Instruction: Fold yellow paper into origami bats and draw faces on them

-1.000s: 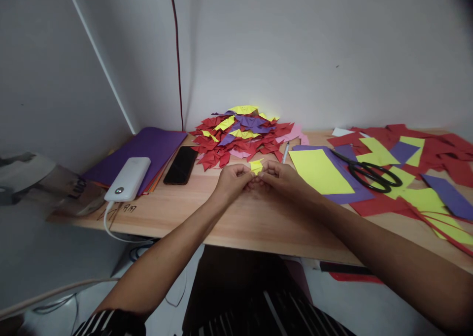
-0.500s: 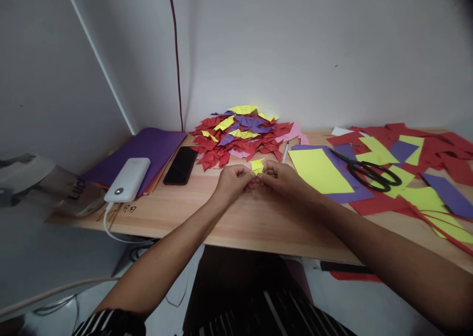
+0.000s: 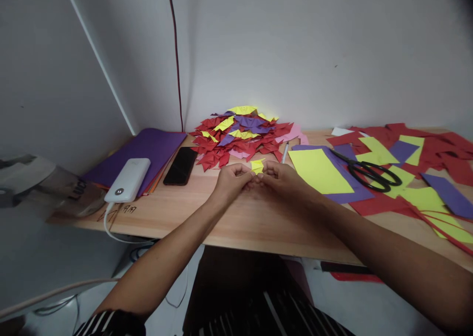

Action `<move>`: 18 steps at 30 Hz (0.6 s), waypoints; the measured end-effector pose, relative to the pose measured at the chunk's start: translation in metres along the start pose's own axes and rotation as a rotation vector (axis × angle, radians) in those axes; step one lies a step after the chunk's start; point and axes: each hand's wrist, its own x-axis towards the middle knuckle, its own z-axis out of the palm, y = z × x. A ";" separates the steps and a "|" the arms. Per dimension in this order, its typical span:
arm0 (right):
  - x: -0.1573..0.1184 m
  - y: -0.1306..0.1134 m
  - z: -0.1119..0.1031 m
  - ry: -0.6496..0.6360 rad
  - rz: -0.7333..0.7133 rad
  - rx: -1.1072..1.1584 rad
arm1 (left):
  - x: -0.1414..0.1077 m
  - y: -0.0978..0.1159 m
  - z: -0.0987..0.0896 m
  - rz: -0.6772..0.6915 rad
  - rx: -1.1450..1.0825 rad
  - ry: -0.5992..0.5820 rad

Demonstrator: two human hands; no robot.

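Note:
A small folded piece of yellow paper (image 3: 257, 166) is pinched between my two hands, just above the wooden table (image 3: 236, 227). My left hand (image 3: 235, 177) is closed on its left side, thumb and fingers together. On the other side, my right hand (image 3: 276, 176) grips it with thumb and index finger. My fingers cover the lower part of the paper. Behind my hands lies a heap of folded paper figures (image 3: 214, 156) in red, purple, yellow and pink.
Right of my hands lie yellow sheets (image 3: 320, 171), black-handled scissors (image 3: 369, 175) and scattered red paper pieces (image 3: 436, 153). A white pen (image 3: 285, 152) is near the heap. To the left are a phone (image 3: 180, 166), a white power bank (image 3: 128, 179), purple sheets (image 3: 148, 146) and a clear container (image 3: 74, 190).
Almost nothing differs. Both hands keep their hold on the yellow paper in the same place.

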 end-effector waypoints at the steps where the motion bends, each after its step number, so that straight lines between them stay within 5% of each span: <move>1: 0.000 -0.001 0.000 -0.004 0.006 0.013 | -0.001 0.001 0.000 0.005 -0.013 -0.005; 18: 0.000 -0.004 -0.001 -0.002 0.034 0.137 | -0.003 0.005 0.000 0.050 -0.073 -0.007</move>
